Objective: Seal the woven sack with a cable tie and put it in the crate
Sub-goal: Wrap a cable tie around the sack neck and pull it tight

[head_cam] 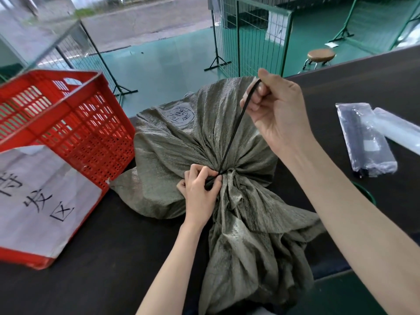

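Observation:
A grey-green woven sack [172,146] lies on the dark table, its neck gathered near the middle and its loose mouth spread toward me. A black cable tie [234,135] circles the neck and its long tail runs up and to the right, drawn taut. My right hand [277,114] pinches the tail's far end, raised above the sack. My left hand [201,188] pinches the tie's head at the gathered neck. A red plastic crate [75,123] stands at the left, beside the sack, with a white paper label on its near side.
Clear plastic packets of black cable ties [366,142] lie on the dark table [109,258] at the right. Beyond the table's far edge are a green floor, wire mesh fence panels [250,35] and a brown round stool [320,55].

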{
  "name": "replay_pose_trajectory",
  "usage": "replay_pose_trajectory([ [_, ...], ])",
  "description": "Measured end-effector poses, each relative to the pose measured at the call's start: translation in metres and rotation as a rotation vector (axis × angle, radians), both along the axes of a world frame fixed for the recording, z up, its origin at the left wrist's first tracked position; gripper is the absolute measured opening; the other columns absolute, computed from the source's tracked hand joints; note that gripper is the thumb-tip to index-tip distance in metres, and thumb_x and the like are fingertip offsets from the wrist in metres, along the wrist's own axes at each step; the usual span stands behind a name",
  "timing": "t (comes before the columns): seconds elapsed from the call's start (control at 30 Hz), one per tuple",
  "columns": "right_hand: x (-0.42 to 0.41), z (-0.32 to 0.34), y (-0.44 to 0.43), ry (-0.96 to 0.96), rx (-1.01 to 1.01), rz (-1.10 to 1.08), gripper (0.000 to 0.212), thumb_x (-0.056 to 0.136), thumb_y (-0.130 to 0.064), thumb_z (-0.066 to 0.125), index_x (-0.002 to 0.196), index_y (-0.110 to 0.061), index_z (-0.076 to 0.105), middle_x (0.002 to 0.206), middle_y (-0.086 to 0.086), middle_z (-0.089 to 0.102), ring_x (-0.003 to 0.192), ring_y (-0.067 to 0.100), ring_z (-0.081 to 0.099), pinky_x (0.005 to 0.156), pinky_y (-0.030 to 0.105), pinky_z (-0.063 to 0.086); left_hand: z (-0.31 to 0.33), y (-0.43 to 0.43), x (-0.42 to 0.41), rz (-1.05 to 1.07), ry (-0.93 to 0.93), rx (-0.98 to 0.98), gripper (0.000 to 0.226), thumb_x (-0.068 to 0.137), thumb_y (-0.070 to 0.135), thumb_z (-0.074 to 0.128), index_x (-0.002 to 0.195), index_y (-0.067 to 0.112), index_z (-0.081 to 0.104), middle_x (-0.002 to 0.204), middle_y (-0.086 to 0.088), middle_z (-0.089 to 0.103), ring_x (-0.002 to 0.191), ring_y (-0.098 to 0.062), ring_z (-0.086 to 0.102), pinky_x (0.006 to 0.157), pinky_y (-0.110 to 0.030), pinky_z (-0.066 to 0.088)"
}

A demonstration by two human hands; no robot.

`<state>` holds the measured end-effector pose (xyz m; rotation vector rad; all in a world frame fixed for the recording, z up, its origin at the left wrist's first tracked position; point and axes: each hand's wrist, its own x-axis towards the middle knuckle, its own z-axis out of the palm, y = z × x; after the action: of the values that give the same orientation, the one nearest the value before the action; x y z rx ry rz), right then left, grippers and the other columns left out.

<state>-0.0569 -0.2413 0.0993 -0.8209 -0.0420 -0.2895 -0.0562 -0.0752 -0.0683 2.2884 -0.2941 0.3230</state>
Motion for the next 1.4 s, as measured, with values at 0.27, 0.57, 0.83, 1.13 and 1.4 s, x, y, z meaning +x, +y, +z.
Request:
replay_pose_trajectory([
  [0.27,-0.005,0.0,0.01,-0.101,-0.394,-0.091,0.037,0.091,-0.014,0.055,0.055,-0.017,0.059,0.051,-0.007,0.053,0.05,0.01,0.043,0.058,0.02,0.037,0.006,-0.005,0.0,0.046,0.041,-0.011,0.021,0.085,0.043,0.065,0.08,0.025,0.057,0.088,0.012,0.051,0.096,-0.009,0.041,0.084,-0.036,0.022],
  [0.57,-0.017,-0.019,0.002,0.008,-0.52,-0.224,0.031,0.092,-0.023,0.054,0.064,-0.011,0.054,0.054,-0.009,0.053,0.051,0.005,0.043,0.059,0.018,0.035,0.011,-0.01,-0.001,0.073,0.067,-0.019,0.023,0.088,0.042,0.062,0.077,0.027,0.048,0.081,0.01,0.052,0.094,-0.015,0.042,0.077,-0.033,0.017],
  [0.83,-0.03,-0.065,-0.036,0.168,-0.694,-0.316,0.014,0.087,-0.013,0.06,0.074,-0.017,0.058,0.068,0.0,0.059,0.059,0.01,0.051,0.061,0.021,0.043,0.007,-0.012,-0.003,0.094,0.047,-0.044,0.021,0.088,0.041,0.062,0.079,0.028,0.049,0.078,0.012,0.048,0.093,-0.013,0.041,0.075,-0.031,0.014],
  [1.13,-0.041,-0.17,-0.099,0.569,-1.01,-0.557,0.011,0.075,-0.017,0.059,0.065,-0.021,0.058,0.069,0.006,0.062,0.07,0.022,0.056,0.068,0.035,0.042,0.001,-0.013,-0.005,0.095,0.059,-0.077,0.02,0.089,0.041,0.06,0.081,0.027,0.048,0.076,0.013,0.046,0.095,-0.012,0.038,0.08,-0.032,0.017],
  [1.4,-0.081,-0.23,-0.162,0.948,-1.367,-0.599,0.011,0.081,-0.004,0.057,0.09,0.0,0.06,0.105,0.028,0.057,0.101,0.042,0.054,0.086,0.042,0.041,-0.003,-0.014,-0.005,0.091,0.04,-0.076,0.02,0.09,0.04,0.059,0.082,0.027,0.047,0.079,0.012,0.047,0.095,-0.01,0.036,0.08,-0.033,0.017],
])
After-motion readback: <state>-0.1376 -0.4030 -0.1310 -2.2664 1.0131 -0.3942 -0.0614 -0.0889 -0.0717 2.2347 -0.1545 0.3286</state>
